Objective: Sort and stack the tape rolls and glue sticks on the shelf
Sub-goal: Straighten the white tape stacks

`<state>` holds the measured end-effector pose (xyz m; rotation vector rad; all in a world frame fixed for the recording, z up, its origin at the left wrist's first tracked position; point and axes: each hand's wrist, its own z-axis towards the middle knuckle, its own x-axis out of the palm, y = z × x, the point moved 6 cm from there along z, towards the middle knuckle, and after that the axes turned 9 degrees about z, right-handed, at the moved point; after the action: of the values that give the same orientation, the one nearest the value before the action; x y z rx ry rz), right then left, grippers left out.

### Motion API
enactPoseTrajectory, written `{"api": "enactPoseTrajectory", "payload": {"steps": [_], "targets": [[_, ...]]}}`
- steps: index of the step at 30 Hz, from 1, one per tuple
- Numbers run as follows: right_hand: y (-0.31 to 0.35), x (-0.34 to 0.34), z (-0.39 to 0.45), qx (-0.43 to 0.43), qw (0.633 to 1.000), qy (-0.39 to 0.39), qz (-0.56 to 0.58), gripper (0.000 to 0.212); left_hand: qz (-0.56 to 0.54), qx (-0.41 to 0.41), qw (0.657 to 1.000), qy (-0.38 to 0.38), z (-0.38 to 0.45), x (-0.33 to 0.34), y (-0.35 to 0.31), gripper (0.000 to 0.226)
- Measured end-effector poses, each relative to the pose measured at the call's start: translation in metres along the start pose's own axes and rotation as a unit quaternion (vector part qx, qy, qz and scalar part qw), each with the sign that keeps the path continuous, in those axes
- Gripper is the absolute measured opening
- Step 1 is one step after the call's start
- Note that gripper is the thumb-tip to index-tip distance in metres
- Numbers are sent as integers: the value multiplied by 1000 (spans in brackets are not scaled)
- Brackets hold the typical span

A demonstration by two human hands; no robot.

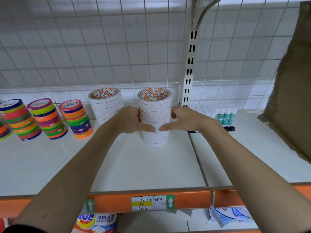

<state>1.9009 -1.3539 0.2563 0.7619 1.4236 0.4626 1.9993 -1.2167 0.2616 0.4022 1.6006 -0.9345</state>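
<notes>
White tape stack [154,115] (upright) between both hands' grip

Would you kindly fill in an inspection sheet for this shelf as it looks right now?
Surface: white shelf with an orange front rail.
Job's things: white tape stack upright between both hands; second white stack behind-left; three leaning coloured tape stacks; glue sticks standing at right.
Clutter: torn cardboard at right.
Hands: left hand and right hand grip the stack, thumbs nearly meeting in front.
Cables: nothing seen.
Surroundings: wire grid back panel; price label; packaged goods below.
</notes>
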Motion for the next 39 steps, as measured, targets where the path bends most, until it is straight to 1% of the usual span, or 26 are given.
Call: {"api": "enactPoseTrajectory", "payload": {"steps": [6, 9, 13, 17, 18, 19, 21, 25, 30, 32, 33, 36, 39], "targets": [[-2, -1, 1, 0, 1000, -12, 6, 57, 25, -3, 1000, -6, 3, 3, 3, 58], [-4, -1, 2, 3, 1000, -9, 16, 57, 23, 0, 1000, -3, 4, 2, 3, 54], [-6, 0, 4, 2, 1000, 1, 22, 58, 21, -4, 1000, 3, 5, 6, 5, 56], [-13, 4, 5, 3, 999, 11, 50, 41, 3, -14, 1000, 1, 4, 11, 8, 58], [-15, 7, 5, 7, 999, 16, 51, 40, 6, -14, 1000, 1, 2, 14, 7, 58], [-18, 11, 6, 7, 999, 21, 47, 41, 9, -13, 1000, 1, 0, 19, 7, 58], [-21, 20, 4, 3, 999, 24, 43, 51, -4, -13, 1000, -8, -4, 28, 8, 56], [-26, 23, 5, 0, 999, 21, 38, 55, -8, -19, 999, -31, -4, 30, 11, 48], [-35, 23, 7, 13, 999, 16, 44, 54, -2, -27, 999, -30, -1, 32, 13, 54], [-41, 31, 7, 28, 999, 21, 33, 63, -9, -28, 999, -28, -2, 34, 15, 57], [-45, 37, 7, 31, 999, 18, 24, 68, -5, -28, 999, -25, -3, 36, 16, 58], [-52, 48, 6, 11, 1000, -20, 2, 62, -14, -30, 999, -4, -7, 53, 19, 59], [-54, 52, 7, -4, 999, -44, -8, 69, -37, -28, 999, -18, -8, 64, 22, 49]]}}
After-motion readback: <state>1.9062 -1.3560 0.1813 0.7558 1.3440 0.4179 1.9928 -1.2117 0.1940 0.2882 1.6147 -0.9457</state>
